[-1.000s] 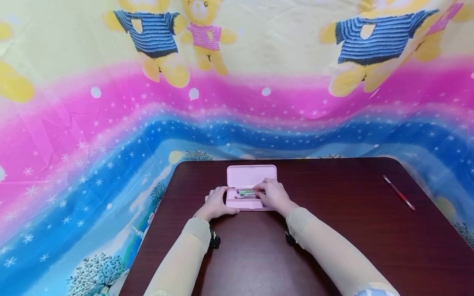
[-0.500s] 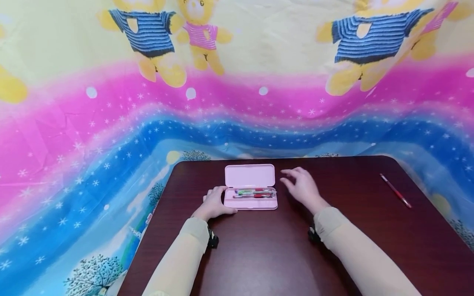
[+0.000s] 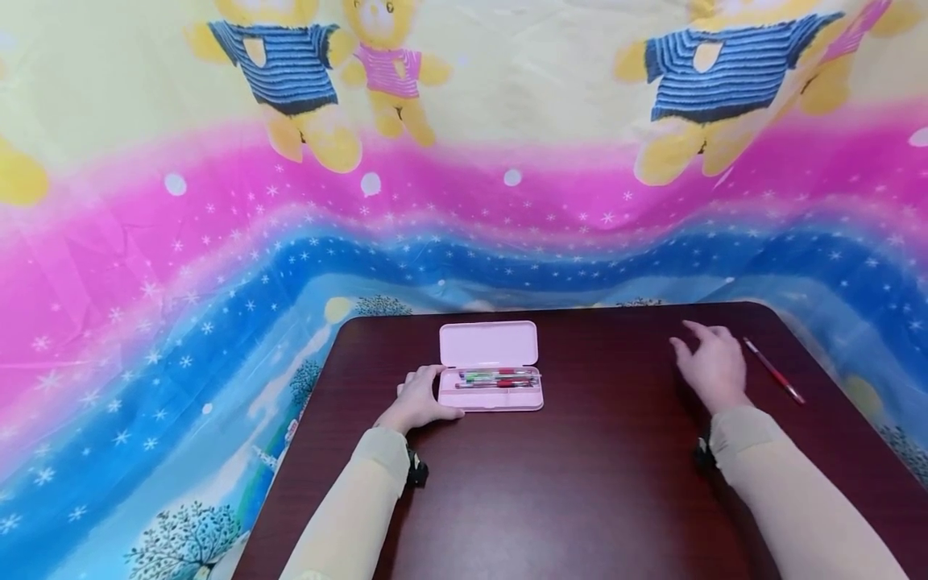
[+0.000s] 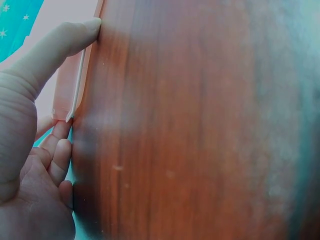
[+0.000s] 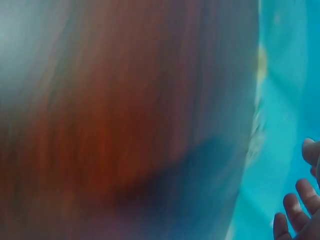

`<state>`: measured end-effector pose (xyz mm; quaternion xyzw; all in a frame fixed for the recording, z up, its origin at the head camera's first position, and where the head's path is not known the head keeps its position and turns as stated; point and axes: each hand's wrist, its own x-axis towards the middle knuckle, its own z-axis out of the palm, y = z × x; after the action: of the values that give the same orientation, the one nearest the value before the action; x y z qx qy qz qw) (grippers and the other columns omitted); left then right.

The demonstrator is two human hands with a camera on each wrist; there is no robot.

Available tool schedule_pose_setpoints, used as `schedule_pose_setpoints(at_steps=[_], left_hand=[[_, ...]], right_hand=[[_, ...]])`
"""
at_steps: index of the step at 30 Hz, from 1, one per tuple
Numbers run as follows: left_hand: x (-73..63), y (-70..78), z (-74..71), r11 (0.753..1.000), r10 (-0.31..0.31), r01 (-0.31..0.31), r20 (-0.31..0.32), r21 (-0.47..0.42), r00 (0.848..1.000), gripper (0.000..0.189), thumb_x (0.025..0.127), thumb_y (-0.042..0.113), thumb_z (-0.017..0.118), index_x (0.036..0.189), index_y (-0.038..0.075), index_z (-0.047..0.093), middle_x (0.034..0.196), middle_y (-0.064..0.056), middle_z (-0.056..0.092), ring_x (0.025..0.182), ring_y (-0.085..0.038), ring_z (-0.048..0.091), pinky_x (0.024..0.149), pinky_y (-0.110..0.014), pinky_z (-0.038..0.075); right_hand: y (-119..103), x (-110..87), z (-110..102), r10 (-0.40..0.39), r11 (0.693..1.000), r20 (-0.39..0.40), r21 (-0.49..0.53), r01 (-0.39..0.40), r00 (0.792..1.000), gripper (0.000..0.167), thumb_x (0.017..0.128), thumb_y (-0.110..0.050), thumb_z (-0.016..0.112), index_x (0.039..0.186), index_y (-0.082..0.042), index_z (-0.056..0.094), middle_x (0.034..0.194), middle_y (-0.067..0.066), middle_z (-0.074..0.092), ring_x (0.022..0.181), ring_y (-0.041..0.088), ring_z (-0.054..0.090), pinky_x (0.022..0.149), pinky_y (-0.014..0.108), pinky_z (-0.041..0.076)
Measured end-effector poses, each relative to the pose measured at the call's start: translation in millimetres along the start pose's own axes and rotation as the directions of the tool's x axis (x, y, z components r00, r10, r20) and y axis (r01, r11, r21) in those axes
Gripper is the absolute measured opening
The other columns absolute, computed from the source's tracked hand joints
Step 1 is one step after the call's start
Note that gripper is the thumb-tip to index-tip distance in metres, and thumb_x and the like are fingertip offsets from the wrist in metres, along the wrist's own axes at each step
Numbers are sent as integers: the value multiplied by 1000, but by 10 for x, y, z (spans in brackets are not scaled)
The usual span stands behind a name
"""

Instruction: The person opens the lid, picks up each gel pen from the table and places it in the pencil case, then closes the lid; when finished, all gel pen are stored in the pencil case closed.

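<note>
A pink pencil case [image 3: 488,345] lies with its lid up, several pens [image 3: 499,378] in its tray. My left hand [image 3: 419,400] holds the case's left end, thumb along the front edge and fingers at the end. The left wrist view shows that thumb [image 4: 62,42] touching the case's edge [image 4: 75,82]. My right hand [image 3: 714,366] is over the table's right part, holding nothing, its fingers loosely bent. Just right of it lies a red pen [image 3: 774,370], apart from the hand. Only the fingers [image 5: 295,212] of the right hand show in the right wrist view.
The dark brown wooden table [image 3: 565,483] carries the case and the lone pen. A printed cloth [image 3: 464,209] with bears and snowflakes hangs behind the table and along its sides.
My right hand has left the pens in the case and swept right, close to the red pen. The left hand stays at the pencil case.
</note>
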<state>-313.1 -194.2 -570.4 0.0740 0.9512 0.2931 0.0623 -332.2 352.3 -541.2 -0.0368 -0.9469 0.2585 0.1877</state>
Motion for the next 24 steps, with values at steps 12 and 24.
schedule_pose_setpoints(at_steps=[12,24], left_hand=[[-10,-19,12,1000,-12,12,11,6,1000,105,76,56,97,161,17,49,158,-10,56,140,-33,48,118,-61,37],[11,-32,2,1000,-7,7,7,-3,1000,104,77,57,97,161,18,49,157,-8,56,139,-32,48,118,-60,37]], right_hand=[[837,-265,-519,276,957,55,-112,-268,960,71,111,-41,53,162,7,43,151,50,37,133,72,33,107,81,29],[1388,-361,-597,293,948,156,-179,-265,943,84,109,-48,54,159,17,35,146,57,35,132,71,31,110,81,30]])
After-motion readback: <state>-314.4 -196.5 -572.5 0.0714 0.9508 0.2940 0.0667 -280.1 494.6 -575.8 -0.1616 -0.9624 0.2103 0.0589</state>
